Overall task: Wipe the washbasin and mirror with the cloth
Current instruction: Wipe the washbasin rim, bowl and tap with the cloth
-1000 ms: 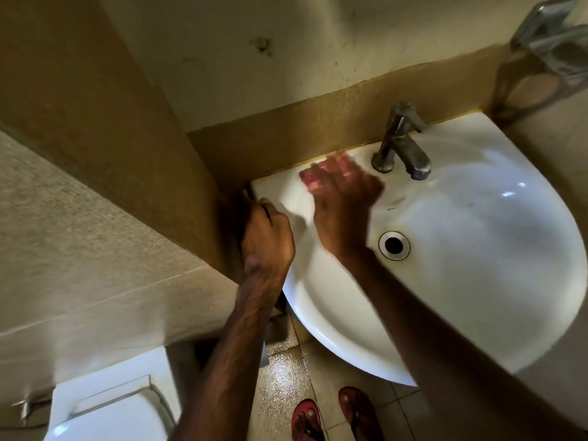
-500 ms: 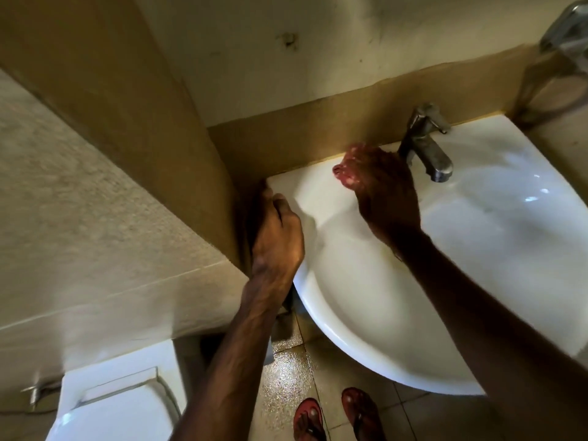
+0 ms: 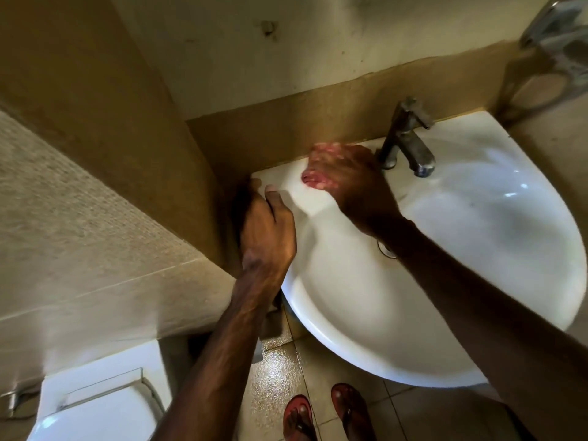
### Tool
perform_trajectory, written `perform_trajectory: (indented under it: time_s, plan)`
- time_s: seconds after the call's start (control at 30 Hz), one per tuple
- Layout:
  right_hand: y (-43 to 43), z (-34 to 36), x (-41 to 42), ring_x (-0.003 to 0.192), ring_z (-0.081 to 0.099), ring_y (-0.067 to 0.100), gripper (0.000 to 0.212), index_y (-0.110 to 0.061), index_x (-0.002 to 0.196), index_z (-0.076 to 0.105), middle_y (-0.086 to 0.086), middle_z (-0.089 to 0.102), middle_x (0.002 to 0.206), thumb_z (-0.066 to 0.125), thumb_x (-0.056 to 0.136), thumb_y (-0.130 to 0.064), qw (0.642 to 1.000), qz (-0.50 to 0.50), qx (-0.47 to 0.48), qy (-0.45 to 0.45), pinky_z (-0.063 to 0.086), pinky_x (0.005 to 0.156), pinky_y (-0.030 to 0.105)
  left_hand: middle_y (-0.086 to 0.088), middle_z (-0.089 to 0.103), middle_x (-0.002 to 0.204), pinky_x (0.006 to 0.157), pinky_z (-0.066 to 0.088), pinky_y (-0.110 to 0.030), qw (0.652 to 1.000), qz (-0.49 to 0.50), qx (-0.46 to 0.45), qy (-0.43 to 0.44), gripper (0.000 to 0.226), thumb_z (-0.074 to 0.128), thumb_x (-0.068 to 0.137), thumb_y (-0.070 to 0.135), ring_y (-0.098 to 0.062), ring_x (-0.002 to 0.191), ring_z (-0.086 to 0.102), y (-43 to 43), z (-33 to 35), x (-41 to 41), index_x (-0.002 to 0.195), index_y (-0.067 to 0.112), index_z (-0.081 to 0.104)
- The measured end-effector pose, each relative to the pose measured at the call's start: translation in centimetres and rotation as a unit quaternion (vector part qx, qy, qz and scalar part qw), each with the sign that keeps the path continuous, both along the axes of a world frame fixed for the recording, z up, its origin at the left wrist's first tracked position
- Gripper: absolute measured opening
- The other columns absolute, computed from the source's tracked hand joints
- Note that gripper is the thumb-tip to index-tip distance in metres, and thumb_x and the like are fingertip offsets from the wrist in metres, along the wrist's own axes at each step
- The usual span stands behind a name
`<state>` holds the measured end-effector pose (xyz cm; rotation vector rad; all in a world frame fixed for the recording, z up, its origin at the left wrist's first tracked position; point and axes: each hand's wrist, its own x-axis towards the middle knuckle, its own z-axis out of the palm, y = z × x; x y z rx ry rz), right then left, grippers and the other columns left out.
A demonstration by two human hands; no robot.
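Small home bathroom, white washbasin, metal tap, toilet, tiled walls

Tap at 12 on the washbasin back ledge. My right hand holds the cloth on that ledge, just beside the tap, at its 9. My left hand grips the washbasin corner at 10, against the side wall. Toilet at 7. My feet at 6, on the floor. Wall holder at 1.
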<state>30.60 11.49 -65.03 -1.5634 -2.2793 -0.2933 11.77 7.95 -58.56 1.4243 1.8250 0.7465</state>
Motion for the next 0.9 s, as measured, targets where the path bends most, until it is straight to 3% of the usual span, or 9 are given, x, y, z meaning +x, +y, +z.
perform_trajectory:
  time_s: [0.1,0.23,0.37,0.47,0.57,0.6,0.7,0.77,0.9]
  plan:
    - [-1.6,-0.5,0.5,0.145,0.05,0.018,0.032,-0.024,0.123,0.075,-0.001,0.066,0.141,0.045,0.113,-0.026,0.989,-0.099,0.076,0.08,0.039,0.119,0.043,-0.006,0.052,0.148,0.093,0.029,-0.014,0.999,-0.027,-0.015,0.013,0.045,0.032,0.109,0.031,-0.023,0.138,0.048,-0.2,-0.4,0.2,0.15,0.013,0.043]
    - [-1.3,-0.9,-5.9,0.141,0.054,0.018,0.026,-0.028,0.112,0.079,-0.005,0.071,0.133,0.054,0.107,-0.025,0.943,-0.263,0.088,0.184,0.035,0.117,0.052,-0.007,0.055,0.145,0.093,0.03,-0.015,1.0,-0.016,-0.003,0.004,0.046,0.031,0.11,0.032,-0.025,0.135,0.051,-0.5,-0.5,0.0,0.149,0.013,0.044]
    - [-2.9,-1.6,-11.0,0.141,0.054,0.025,0.039,-0.014,0.133,0.067,0.007,0.065,0.142,0.043,0.11,-0.034,0.942,-0.007,0.006,0.335,0.029,0.123,0.06,-0.009,0.059,0.14,0.095,0.032,-0.017,0.997,0.024,0.068,0.0,0.045,0.03,0.11,0.033,-0.027,0.13,0.054,-0.5,0.3,0.3,0.146,0.012,0.046]
    - [-3.3,-2.3,-8.6,0.148,0.045,0.025,0.043,-0.015,0.146,0.057,0.007,0.055,0.154,0.055,0.106,-0.029,0.97,0.074,-0.005,0.233,0.027,0.124,0.06,-0.01,0.059,0.14,0.108,0.037,-0.026,0.995,0.001,0.098,0.031,0.045,0.032,0.109,0.031,-0.025,0.132,0.054,0.0,0.5,0.3,0.146,0.009,0.046]
    - [-2.7,-2.2,-3.0,0.138,0.055,0.022,0.02,-0.02,0.121,0.073,-0.001,0.066,0.138,0.06,0.106,-0.022,0.985,0.004,0.04,0.166,0.039,0.116,0.054,-0.013,0.061,0.135,0.101,0.038,-0.022,0.99,-0.077,0.068,0.092,0.037,0.04,0.106,0.022,-0.028,0.128,0.056,0.4,-0.2,0.4,0.136,0.006,0.055]
    - [-3.0,-2.3,-1.2,0.135,0.058,0.021,0.017,-0.019,0.115,0.076,-0.001,0.07,0.131,0.062,0.105,-0.018,0.979,-0.042,0.077,0.182,0.042,0.113,0.052,-0.012,0.06,0.137,0.102,0.039,-0.021,0.986,-0.108,0.052,0.113,0.035,0.042,0.105,0.019,-0.027,0.13,0.056,0.5,-0.5,0.3,0.135,0.007,0.055]
    - [-5.1,-3.6,1.5,0.15,0.044,0.02,0.031,-0.024,0.136,0.068,-0.005,0.059,0.151,0.061,0.106,-0.018,0.954,-0.213,0.104,0.184,0.031,0.12,0.059,-0.011,0.051,0.147,0.114,0.042,-0.036,0.972,-0.17,0.042,0.158,0.036,0.042,0.101,0.013,-0.028,0.138,0.049,0.4,-1.2,-0.1,0.134,0.009,0.055]
    - [-5.3,-4.1,0.1,0.15,0.043,0.021,0.029,-0.027,0.133,0.07,-0.005,0.058,0.152,0.059,0.107,-0.022,0.932,-0.277,0.116,0.203,0.026,0.121,0.064,-0.01,0.048,0.151,0.116,0.04,-0.038,0.966,-0.188,0.054,0.167,0.036,0.041,0.102,0.012,-0.027,0.142,0.044,0.5,-1.3,-0.4,0.134,0.01,0.055]
    - [-4.1,-2.9,-7.2,0.134,0.056,0.032,0.02,-0.011,0.11,0.078,0.006,0.07,0.128,0.059,0.106,-0.013,0.906,-0.205,0.141,0.342,0.036,0.112,0.061,-0.013,0.055,0.143,0.113,0.045,-0.04,0.967,-0.198,0.048,0.15,0.031,0.042,0.101,0.012,-0.031,0.137,0.05,1.0,-0.9,-0.5,0.128,0.009,0.058]
